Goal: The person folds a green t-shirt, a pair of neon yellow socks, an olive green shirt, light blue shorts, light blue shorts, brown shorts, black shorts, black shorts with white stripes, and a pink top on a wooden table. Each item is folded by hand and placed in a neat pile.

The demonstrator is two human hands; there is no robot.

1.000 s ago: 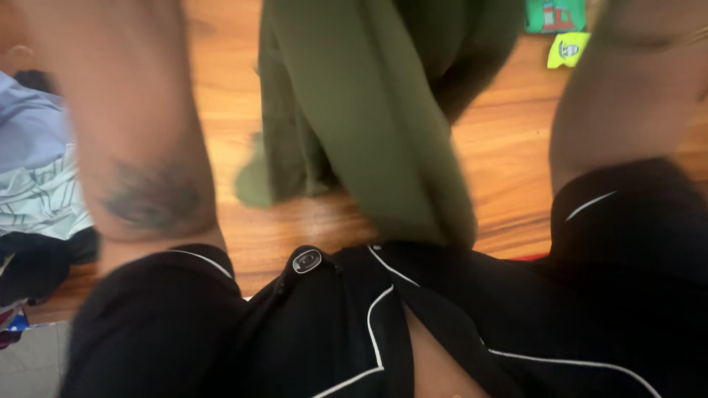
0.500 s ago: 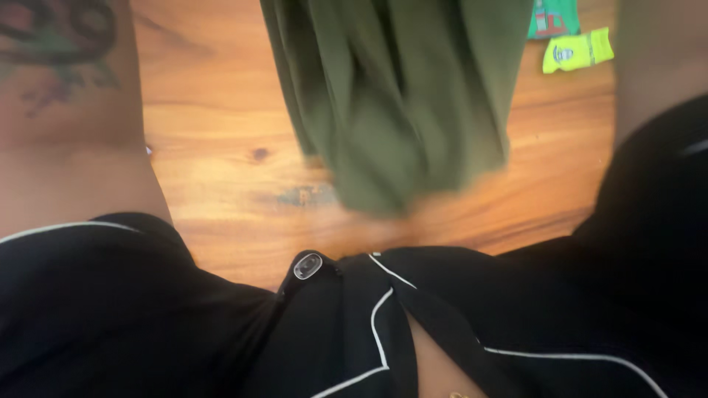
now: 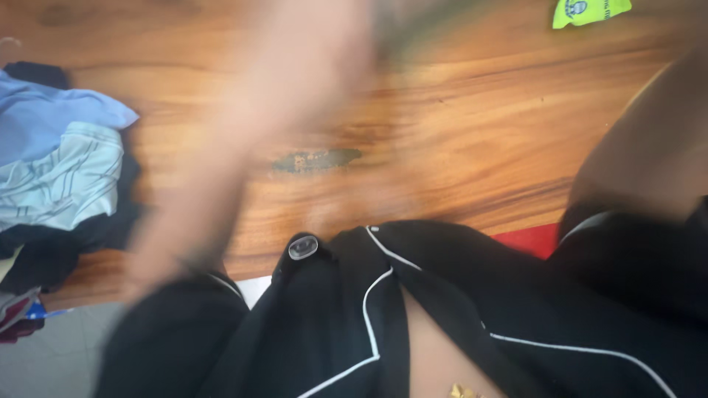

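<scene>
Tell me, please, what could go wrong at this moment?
The left forearm is sweeping fast, a blur across the wooden table; it might brush the pile of folded clothes at the table's left edge and push it off. The small yellow-green packet near the far edge could also be knocked away.

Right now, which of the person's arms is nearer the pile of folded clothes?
Left. The blurred left arm sweeps just beside the pile of folded clothes; the right arm is across the wooden table.

You look down on a warm, glossy wooden table (image 3: 472, 140) with a dark knot in its grain; pale tiled floor (image 3: 51, 354) shows past its near left edge; soft daylight
</scene>
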